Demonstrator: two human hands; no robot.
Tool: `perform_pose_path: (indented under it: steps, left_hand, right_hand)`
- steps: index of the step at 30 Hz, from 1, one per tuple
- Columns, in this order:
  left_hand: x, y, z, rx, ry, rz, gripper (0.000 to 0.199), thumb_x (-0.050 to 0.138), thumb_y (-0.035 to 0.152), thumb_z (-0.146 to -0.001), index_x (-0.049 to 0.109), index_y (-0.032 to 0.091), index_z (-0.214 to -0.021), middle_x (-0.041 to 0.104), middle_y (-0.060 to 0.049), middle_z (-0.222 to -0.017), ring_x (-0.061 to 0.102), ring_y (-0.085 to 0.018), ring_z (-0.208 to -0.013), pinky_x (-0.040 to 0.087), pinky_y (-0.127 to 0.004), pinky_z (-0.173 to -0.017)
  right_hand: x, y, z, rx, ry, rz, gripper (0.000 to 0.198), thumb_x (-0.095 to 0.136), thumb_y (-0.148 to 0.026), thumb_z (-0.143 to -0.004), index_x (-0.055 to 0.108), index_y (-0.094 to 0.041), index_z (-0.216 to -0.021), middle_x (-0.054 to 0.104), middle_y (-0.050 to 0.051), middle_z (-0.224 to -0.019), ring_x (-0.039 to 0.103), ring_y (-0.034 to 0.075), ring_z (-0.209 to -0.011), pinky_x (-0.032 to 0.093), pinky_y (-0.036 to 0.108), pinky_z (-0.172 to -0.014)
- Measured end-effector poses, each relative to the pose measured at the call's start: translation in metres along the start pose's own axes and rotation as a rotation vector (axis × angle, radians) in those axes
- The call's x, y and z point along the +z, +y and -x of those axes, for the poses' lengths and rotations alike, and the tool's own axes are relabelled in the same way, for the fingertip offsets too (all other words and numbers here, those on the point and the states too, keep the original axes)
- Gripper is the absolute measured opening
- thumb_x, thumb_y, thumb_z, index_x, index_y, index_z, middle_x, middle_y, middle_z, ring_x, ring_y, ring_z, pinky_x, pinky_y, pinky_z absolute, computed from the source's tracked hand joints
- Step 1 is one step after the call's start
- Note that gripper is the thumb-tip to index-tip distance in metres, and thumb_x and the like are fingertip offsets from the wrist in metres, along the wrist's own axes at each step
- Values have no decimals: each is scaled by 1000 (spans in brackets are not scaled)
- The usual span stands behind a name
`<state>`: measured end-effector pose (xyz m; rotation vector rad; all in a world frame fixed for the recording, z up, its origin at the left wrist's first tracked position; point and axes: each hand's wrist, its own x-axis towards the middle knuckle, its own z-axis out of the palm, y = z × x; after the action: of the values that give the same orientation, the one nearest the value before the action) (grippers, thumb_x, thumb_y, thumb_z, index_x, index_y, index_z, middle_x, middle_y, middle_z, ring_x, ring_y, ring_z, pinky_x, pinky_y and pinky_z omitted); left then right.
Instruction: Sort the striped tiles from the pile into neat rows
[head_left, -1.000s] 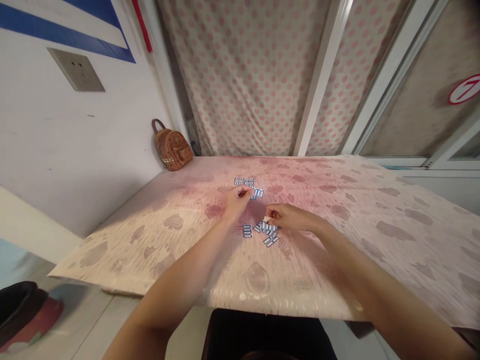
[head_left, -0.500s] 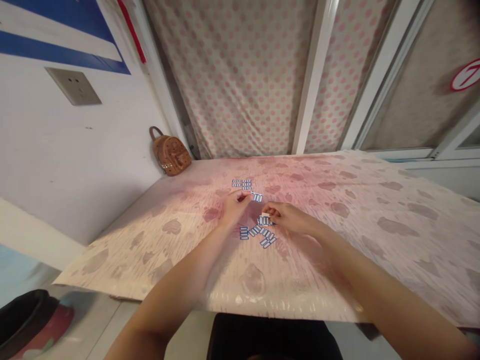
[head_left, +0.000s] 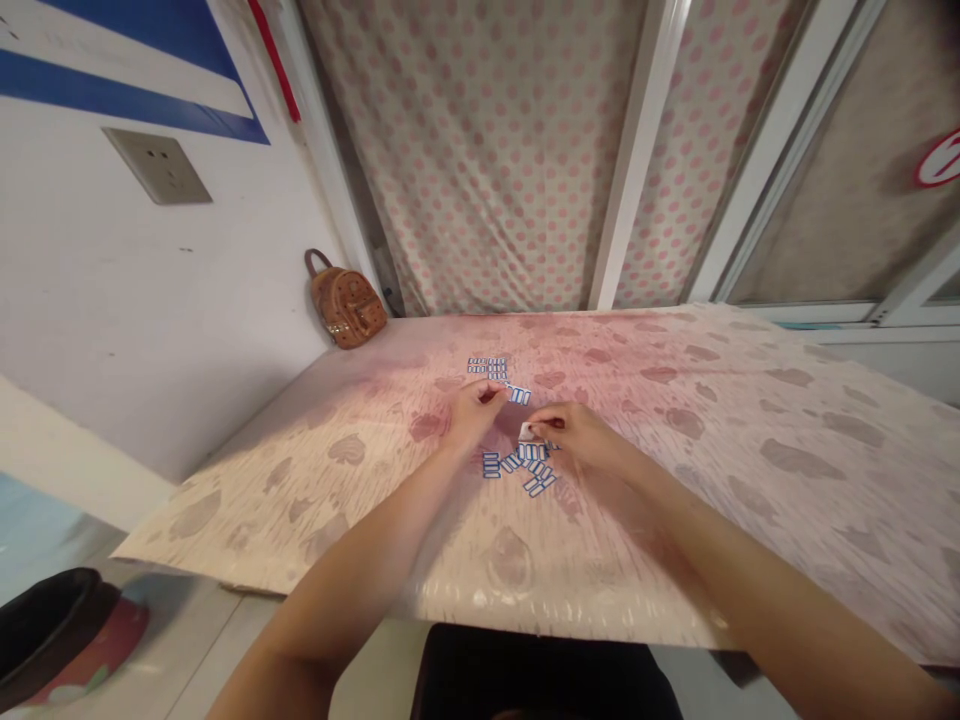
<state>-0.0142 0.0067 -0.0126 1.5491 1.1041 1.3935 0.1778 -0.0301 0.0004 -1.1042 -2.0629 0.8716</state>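
Observation:
My left hand (head_left: 480,408) is closed in a pinch at the near-left corner of a small blue-and-white striped card (head_left: 519,396). A short way to the right, my right hand (head_left: 574,430) pinches a small white piece (head_left: 526,432) between thumb and fingers. Just below that piece lies another striped card (head_left: 533,452); I cannot tell whether the two touch. More cards of the same kind lie loosely spread nearer me, among them one at the left (head_left: 491,465) and a tilted one (head_left: 539,485). Beyond my left hand sits a neat group of cards (head_left: 487,367).
A patterned cover (head_left: 510,560) lies over the table. At its far left corner a small brown backpack (head_left: 349,308) leans by the wall. A curtain (head_left: 487,150) hangs behind the table, and a dark-rimmed bin (head_left: 67,640) stands on the floor at left.
The view has shifted slightly. In my right hand the white piece now shows more upright, and the striped card below it is more exposed. My left hand keeps its pinch at the card.

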Motion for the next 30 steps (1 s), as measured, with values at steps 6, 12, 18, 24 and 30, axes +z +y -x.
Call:
perform_pose_path:
  steps: [6, 12, 18, 24, 30]
  left_hand:
    - [1, -1, 0, 5, 3, 41, 17, 71, 33, -74, 70, 16, -75, 67, -3, -71, 59, -14, -66, 45, -25, -67]
    - [4, 4, 3, -32, 10, 84, 19, 70, 34, -74, 70, 15, -77, 63, 0, -65, 55, -11, -60, 43, -24, -63]
    - [6, 5, 4, -22, -3, 122, 20, 72, 34, -72, 71, 15, -76, 65, -1, -68, 56, -12, -62, 42, -24, -63]
    - [10, 7, 6, -10, -24, 131, 21, 73, 35, -72, 71, 15, -74, 64, -1, -64, 55, -11, -59, 41, -24, -60]
    - [14, 14, 12, -25, -63, 145, 23, 74, 37, -73, 72, 14, -75, 64, -1, -63, 56, -12, -60, 43, -24, -61]
  right_hand:
    - [-9, -19, 1, 79, 234, -383, 28, 62, -44, -80, 69, -17, -79, 68, 4, -68, 61, 14, -57, 50, 27, -59]
    - [-9, -20, 1, 138, 307, -623, 42, 68, -57, -77, 70, -15, -83, 71, 9, -77, 67, 18, -68, 54, 30, -69]
    - [-5, -8, -3, 30, 404, -442, 26, 64, -33, -77, 64, -19, -99, 67, 2, -80, 59, 14, -65, 50, 26, -62]
    - [-1, -3, -3, 26, 460, -207, 15, 56, -32, -81, 59, -19, -89, 63, 1, -73, 57, 14, -60, 46, 25, -56]
    - [2, -9, 1, -29, 494, -12, 11, 51, -27, -86, 59, -20, -91, 66, 1, -78, 60, 15, -61, 46, 27, -59]
